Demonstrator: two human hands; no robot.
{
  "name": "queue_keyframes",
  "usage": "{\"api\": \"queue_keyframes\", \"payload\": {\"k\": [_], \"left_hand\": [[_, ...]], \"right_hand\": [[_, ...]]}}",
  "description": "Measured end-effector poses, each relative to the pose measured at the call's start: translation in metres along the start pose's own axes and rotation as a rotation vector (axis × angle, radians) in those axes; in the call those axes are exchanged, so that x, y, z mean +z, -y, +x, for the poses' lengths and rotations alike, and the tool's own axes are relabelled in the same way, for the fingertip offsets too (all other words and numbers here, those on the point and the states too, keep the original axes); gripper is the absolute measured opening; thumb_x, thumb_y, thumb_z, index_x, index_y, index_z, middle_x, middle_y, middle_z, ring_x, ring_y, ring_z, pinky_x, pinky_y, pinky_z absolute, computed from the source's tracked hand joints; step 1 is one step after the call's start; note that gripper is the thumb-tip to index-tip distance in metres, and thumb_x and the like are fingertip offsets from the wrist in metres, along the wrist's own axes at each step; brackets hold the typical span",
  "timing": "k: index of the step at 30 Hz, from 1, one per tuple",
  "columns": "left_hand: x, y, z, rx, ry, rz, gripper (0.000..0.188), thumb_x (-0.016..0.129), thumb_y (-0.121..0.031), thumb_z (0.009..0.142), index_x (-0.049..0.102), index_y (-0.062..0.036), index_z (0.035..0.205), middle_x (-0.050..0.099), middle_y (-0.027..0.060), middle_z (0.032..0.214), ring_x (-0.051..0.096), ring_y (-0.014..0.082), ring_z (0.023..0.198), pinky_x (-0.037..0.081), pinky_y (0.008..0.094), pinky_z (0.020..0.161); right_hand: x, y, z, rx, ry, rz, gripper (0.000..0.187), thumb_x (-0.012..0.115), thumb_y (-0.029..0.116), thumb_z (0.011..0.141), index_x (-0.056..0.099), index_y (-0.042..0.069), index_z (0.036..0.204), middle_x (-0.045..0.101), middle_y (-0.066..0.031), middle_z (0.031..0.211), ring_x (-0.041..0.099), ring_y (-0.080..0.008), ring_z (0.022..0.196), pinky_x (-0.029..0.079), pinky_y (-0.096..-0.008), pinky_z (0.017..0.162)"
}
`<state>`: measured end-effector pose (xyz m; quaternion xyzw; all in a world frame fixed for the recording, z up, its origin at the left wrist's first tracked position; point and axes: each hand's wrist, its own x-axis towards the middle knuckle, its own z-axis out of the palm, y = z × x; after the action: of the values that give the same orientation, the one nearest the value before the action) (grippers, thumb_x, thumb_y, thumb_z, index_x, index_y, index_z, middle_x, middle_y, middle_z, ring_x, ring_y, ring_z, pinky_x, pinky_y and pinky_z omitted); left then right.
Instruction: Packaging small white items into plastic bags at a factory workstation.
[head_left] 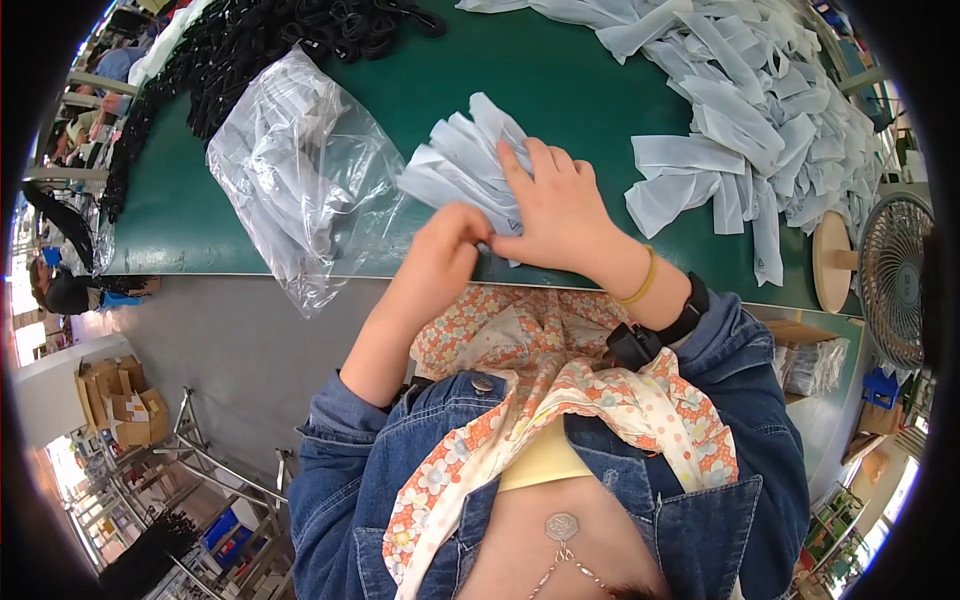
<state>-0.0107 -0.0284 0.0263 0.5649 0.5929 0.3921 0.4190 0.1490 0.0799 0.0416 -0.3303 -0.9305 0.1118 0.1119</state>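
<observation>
A fanned bundle of small frosted plastic bags (pixel 462 158) lies at the near edge of the green table. My right hand (pixel 562 205) reaches across its right side, fingers over the top and thumb at the lower end, gripping it. Beside that thumb, my left hand (pixel 447 250) is closed, its fingers curled at the bundle's lower edge; what they pinch is hidden. Just left of the bundle is a large clear plastic bag (pixel 290 160) filled with similar frosted bags, its loose end toward my hands.
On the green table (pixel 420 75), black cords (pixel 340 28) are heaped at the far left. A big pile of frosted bags (pixel 740 110) spreads over the right side. A fan (pixel 900 280) and a round wooden piece (pixel 832 262) stand at the right edge. Cardboard boxes (pixel 130 405) sit on the floor left.
</observation>
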Motion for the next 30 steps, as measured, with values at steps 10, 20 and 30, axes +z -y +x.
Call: {"api": "queue_keyframes", "payload": {"k": [10,20,30], "left_hand": [[-0.010,0.000,0.031,0.439,-0.119,0.792,0.090,0.083,-0.028,0.047,0.046,-0.0106,0.126,0.042,0.0213,0.126,0.045,0.0425,0.114,0.038,0.0495,0.096],[-0.012,-0.001,0.008,0.408,-0.255,0.633,0.084,0.083,-0.034,0.053,0.048,-0.0112,0.127,0.044,0.0165,0.130,0.046,0.0350,0.118,0.034,0.0542,0.100],[-0.103,0.028,-0.097,0.086,-0.719,1.442,0.046,0.075,-0.028,0.068,0.062,-0.0217,0.111,0.050,0.0015,0.128,0.040,0.0280,0.126,0.012,0.0532,0.112]], "right_hand": [[-0.019,-0.047,-0.011,-0.382,0.103,0.047,0.088,0.072,0.029,0.052,0.045,0.011,0.134,0.045,-0.0176,0.129,0.049,-0.0330,0.110,0.038,-0.0435,0.087],[-0.014,-0.043,0.007,-0.404,0.098,0.097,0.076,0.072,0.017,0.056,0.051,0.010,0.128,0.051,-0.0140,0.124,0.053,-0.0268,0.105,0.044,-0.0350,0.088],[-0.042,-0.021,0.018,0.119,-0.230,1.109,0.063,0.075,0.014,0.068,0.050,-0.004,0.123,0.061,-0.0091,0.107,0.058,-0.0161,0.097,0.043,-0.0290,0.088]]}}
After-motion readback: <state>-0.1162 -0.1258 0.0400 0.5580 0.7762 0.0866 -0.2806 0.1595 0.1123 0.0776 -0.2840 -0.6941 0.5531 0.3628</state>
